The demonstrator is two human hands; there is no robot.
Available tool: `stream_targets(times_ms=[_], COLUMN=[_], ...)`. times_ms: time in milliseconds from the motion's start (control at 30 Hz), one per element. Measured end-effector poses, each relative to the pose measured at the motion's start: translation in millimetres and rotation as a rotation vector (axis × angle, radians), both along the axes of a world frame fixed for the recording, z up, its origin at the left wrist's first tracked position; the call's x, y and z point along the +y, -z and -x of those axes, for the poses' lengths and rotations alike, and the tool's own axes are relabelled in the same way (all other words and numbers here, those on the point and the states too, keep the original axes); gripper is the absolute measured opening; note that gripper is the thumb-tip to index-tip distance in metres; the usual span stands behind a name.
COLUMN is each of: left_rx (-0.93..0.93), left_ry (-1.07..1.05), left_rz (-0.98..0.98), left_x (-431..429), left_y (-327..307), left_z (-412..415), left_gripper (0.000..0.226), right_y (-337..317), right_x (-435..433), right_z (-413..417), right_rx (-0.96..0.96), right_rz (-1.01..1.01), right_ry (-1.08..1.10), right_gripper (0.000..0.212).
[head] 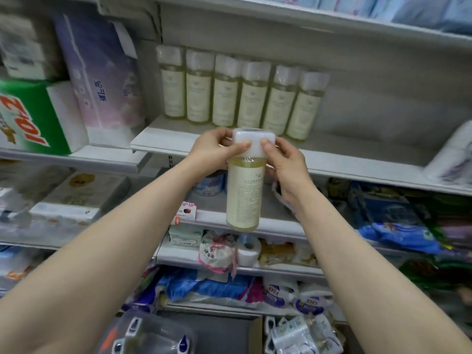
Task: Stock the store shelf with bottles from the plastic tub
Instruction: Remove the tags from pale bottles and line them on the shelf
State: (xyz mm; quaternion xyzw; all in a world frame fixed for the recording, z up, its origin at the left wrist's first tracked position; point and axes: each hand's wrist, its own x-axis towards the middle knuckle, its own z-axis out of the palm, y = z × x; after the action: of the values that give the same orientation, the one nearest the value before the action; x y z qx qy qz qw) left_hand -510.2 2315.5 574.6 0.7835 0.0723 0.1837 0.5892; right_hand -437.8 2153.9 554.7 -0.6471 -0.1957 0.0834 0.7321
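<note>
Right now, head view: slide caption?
A bottle held by its white cap between left hand and right hand, before the shelf with six matching bottles.

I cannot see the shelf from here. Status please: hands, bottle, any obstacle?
Left hand, right hand both grip bottle at cap. Bottle upright, before shelf, not yet placed. Six bottles in row there; no obstacle seen.

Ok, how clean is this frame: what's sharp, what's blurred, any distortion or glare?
Head view: held bottle, left hand and right hand fairly sharp; shelved bottles softer, green pack at the left edge smeared. Head view again: the wide lens bows the shelf edge; light is even, no strong glare.
</note>
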Motion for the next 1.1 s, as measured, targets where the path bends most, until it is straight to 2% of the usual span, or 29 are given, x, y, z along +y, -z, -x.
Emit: stream_targets(times_ms=[333,433,600,800,1000,1100], left_rx=[-0.070,-0.104,-0.154,-0.209,-0.230,-0.265], left_ry=[0.032,0.021,-0.053,-0.076,-0.111,-0.113], left_rz=[-0.024,-0.009,-0.067,-0.130,-0.209,-0.207], left_x=[-48.0,-56.2,-69.0,-86.1,-93.4,-95.2], left_y=[-47.8,-59.4,-72.6,-79.0,-70.2,-65.8], left_z=[-70.9,-89.0,-113.2,-139.2,-156.9,-159.5], left_gripper=[0.032,0.039,0.061,0.042,0.040,0.039], right_y=[-39.4,-47.7,-53.8,-51.6,-43.9,-35.2], right_x=[-47.3,-57.9,-71.6,-81.8,-86.7,-87.9], right_z=[-66.8,-81.5,-98.6,-119.3,-134.1,-140.4], right_rx=[-0.111,-0.150,-0.195,-0.230,-0.233,-0.231], right_rz=[-0.032,-0.043,-0.011,0.045,0.074,0.073], right_ry=[0.020,0.002,-0.014,-0.016,0.003,0.028], right_gripper=[0.038,0.038,0.048,0.073,0.063,0.066])
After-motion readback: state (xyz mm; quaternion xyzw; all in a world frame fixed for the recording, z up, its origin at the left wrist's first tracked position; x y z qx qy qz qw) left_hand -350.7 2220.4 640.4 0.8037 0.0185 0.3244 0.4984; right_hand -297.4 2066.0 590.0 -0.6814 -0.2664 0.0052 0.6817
